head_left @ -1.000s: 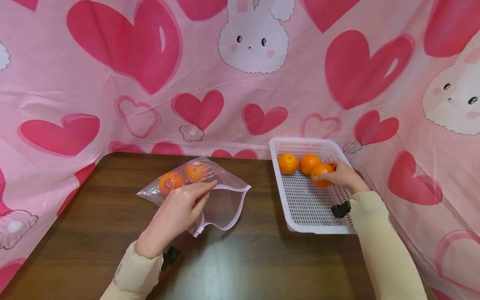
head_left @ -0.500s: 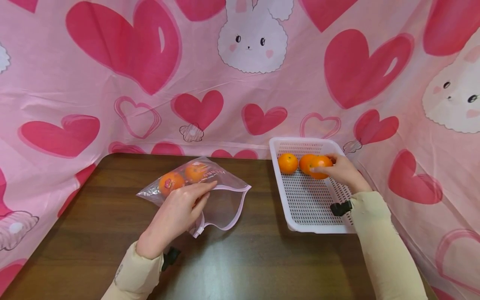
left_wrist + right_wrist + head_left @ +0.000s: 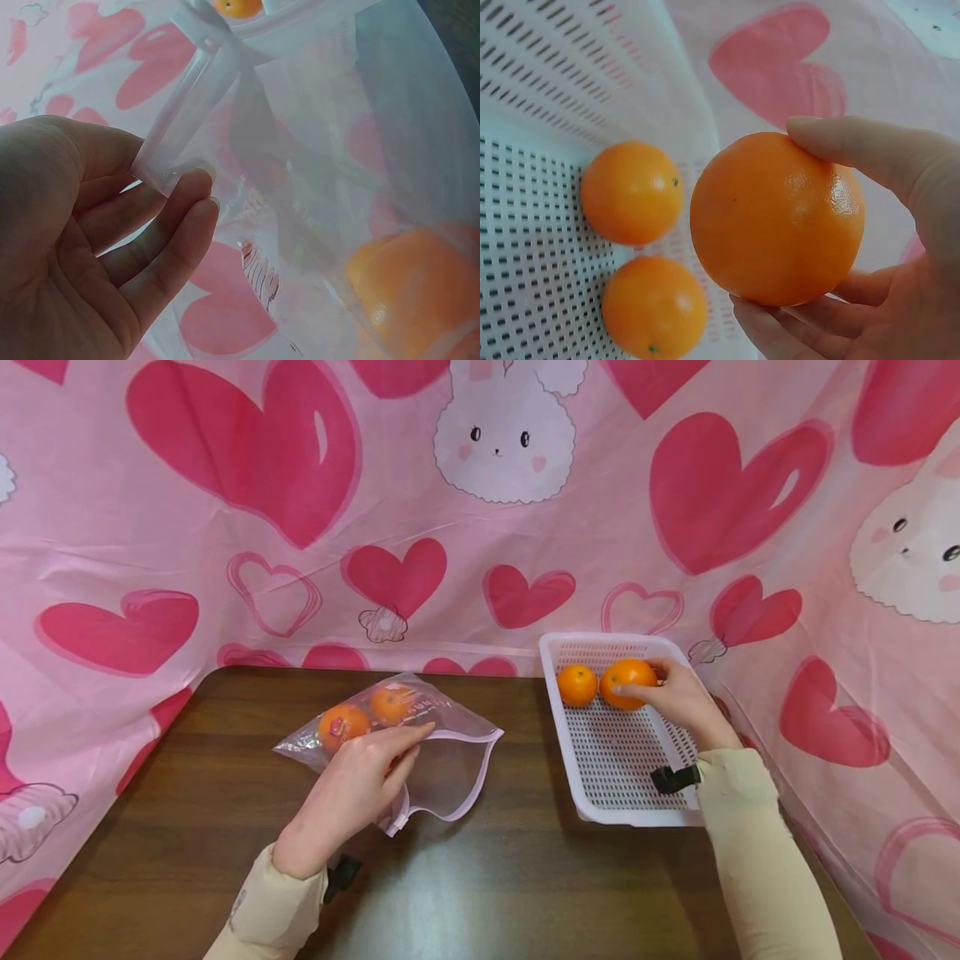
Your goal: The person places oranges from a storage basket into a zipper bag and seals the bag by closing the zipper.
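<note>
On the left of the table lies a clear zip bag (image 3: 450, 714) with its pink-edged mouth spread open. Two oranges (image 3: 342, 725) sit inside it, toward the far end. My left hand (image 3: 352, 789) pinches the edge of the bag's mouth between thumb and fingers, as the left wrist view shows close up. Over at the right, my right hand (image 3: 684, 700) grips an orange (image 3: 776, 221), thumb on one side and fingers on the other, raised above the white basket (image 3: 566, 760). Two more oranges (image 3: 632, 193) rest in the basket; in the head view the held one covers one of them.
The brown wooden table (image 3: 480, 893) reaches back to a pink cloth wall (image 3: 300, 560) printed with hearts and rabbits. More cloth closes in the left and right sides. The basket has raised perforated walls and stands close to the right-hand cloth.
My right hand has lifted the orange and carried it up and left, in front of another orange in the basket. The left hand and the bag stay put.
</note>
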The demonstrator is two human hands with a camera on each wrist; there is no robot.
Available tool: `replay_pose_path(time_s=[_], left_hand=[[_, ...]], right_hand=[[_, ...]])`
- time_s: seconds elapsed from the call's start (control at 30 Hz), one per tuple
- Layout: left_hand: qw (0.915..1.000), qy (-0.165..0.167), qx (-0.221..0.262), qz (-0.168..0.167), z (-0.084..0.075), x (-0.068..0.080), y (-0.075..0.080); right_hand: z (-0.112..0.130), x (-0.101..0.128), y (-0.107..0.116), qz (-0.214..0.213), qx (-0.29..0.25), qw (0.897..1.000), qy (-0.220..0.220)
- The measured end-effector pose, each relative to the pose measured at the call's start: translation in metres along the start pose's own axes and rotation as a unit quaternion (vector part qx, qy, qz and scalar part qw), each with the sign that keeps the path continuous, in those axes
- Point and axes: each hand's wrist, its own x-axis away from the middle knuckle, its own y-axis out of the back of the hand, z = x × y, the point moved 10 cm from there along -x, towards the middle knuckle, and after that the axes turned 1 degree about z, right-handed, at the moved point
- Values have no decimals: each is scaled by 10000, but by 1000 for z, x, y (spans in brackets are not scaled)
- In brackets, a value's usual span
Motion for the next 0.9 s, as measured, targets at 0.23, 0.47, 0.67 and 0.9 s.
replay_pose_path(time_s=[0.23,0.47,0.67,0.9], left_hand=[[10000,-27,10,-16,1,0,-1],[10000,-21,-16,14,0,-1,-2],[10000,-53,0,3,0,-1,-2],[10000,-55,-13,-8,-1,-1,-2]], right_hand=[[7,5,-3,-102,-121,9998,108],[16,8,-6,-164,-289,9989,346],[21,11,-8,-187,-315,9983,452],[29,20,-12,-143,-421,9967,674]])
